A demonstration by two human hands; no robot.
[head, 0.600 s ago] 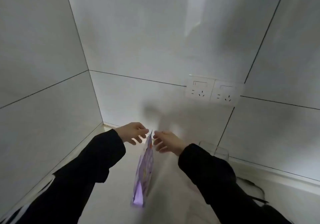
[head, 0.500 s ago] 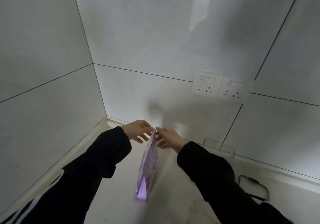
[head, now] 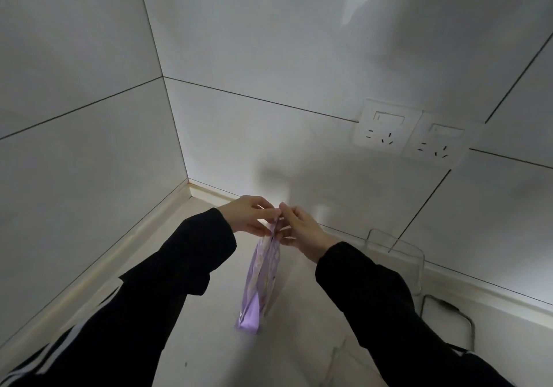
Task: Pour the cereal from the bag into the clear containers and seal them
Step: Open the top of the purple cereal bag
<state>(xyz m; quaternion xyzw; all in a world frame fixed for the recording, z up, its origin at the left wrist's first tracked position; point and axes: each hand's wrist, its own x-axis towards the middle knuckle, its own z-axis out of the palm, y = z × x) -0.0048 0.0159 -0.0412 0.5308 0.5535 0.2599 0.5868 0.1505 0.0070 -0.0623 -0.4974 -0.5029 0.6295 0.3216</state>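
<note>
Purple cereal bag (head: pixel 263 279) stands upright on the pale counter (head: pixel 209 356), in the tiled corner. Left hand (head: pixel 250 214) and right hand (head: pixel 300 229) each pinch the bag's top edge from opposite sides, fingers curled onto it. Looks like the opening step: early stage. Clear container (head: pixel 395 255) sits right, near the wall, apparently empty. Pouring and sealing remain.

Count: 1 purple bag (head: pixel 263 279), 2 clear containers (head: pixel 398 255) (head: pixel 446 318), 2 wall sockets (head: pixel 386 127) (head: pixel 437 142), 2 hands: left (head: pixel 250 214), right (head: pixel 302 231).
</note>
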